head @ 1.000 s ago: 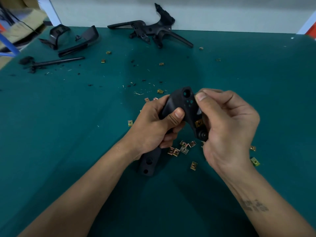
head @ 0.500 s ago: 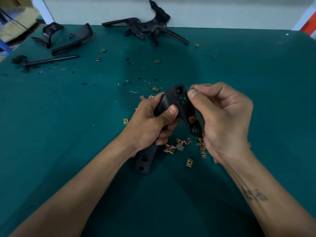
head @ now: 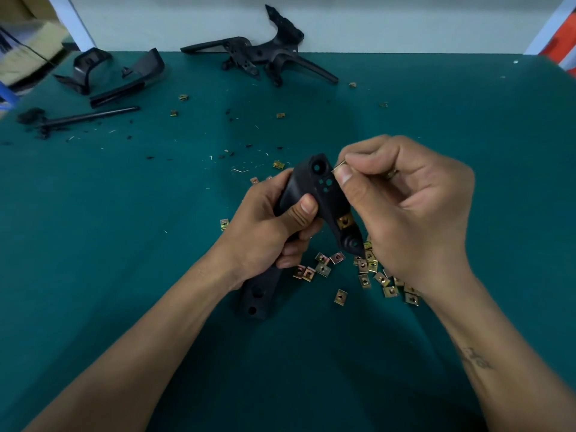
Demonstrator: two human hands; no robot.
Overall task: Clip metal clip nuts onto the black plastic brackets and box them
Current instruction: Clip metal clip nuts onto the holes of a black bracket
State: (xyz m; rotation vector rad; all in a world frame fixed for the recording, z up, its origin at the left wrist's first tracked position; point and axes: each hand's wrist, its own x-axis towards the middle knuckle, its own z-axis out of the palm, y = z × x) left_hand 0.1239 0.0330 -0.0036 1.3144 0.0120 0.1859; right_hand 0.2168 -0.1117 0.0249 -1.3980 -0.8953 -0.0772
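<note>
My left hand [head: 268,226] grips a black plastic bracket [head: 321,188] around its middle and holds it above the green table. One brass clip nut [head: 345,221] sits clipped on the bracket's lower right arm. My right hand [head: 411,207] pinches another clip nut [head: 339,166] between thumb and forefinger, right at the bracket's upper edge. A loose pile of clip nuts [head: 367,269] lies on the table under my hands.
Several black plastic parts lie at the back: a branched bracket [head: 268,54] by the wall, curved pieces [head: 124,76] and a rod [head: 90,115] at the left. Stray clip nuts [head: 280,115] and black shavings dot the green table [head: 124,213]. A cardboard box [head: 28,54] shows at the far left.
My right hand has slid up from the bracket's lower arm to its top edge, now pinching a clip nut there. The left hand keeps its grip on the bracket.
</note>
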